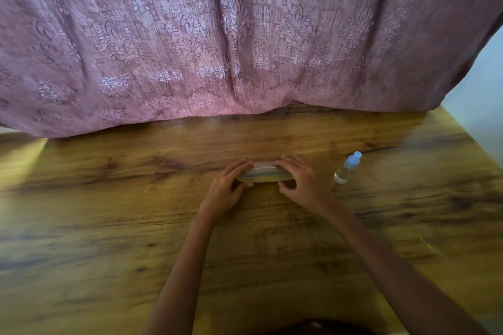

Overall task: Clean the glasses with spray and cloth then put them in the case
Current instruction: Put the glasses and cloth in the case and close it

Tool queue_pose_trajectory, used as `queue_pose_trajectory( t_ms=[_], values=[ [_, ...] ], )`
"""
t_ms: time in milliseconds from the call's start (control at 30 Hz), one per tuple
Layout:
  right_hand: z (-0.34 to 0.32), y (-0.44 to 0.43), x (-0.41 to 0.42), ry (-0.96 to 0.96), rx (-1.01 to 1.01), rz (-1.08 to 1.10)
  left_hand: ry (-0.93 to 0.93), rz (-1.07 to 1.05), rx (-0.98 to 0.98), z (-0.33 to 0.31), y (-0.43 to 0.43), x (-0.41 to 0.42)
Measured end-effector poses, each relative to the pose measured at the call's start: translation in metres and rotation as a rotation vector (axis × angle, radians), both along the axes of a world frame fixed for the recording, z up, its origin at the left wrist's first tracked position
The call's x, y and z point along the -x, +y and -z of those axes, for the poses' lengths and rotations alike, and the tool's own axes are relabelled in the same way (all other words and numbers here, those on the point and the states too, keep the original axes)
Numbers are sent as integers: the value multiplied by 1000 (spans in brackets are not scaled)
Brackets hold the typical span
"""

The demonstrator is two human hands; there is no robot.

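Wooden table (109,226), case (265,173) lying crosswise, left hand (227,190) and right hand (302,182) gripping its ends

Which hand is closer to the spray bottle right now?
Right. The right hand grips the right end of the case, just left of the spray bottle; the left hand grips the far end.

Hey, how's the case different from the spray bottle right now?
The case lies long and low, gripped at its ends by the left hand and right hand; the bottle appears to stand, untouched. The case looks greyish; the bottle is clear with a pale blue cap. Both sit on the table.
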State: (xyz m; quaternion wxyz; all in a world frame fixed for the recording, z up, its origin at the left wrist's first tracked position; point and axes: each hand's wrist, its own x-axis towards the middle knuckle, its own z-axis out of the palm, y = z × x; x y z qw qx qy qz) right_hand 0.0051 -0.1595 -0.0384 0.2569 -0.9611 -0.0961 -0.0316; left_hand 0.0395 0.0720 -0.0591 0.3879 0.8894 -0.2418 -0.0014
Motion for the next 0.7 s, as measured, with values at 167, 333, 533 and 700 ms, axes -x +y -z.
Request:
queue_pose_trajectory(
  t_ms=[167, 333, 533, 700],
  values=[
    [-9, -4, -15, 111, -20, -25, -48, -20, 6, -4, -8, -11],
    [-19, -5, -38, 73, 30, -20, -10, -67, -20, -10, -19, -27],
    [-18, -3, -61, 78, 29, 10, -5, -71, -6, -14, -27, -40],
    [-11, -3, -66, 68, 23, 34, -8, -71, 17, -10, -27, -43]
  ],
)
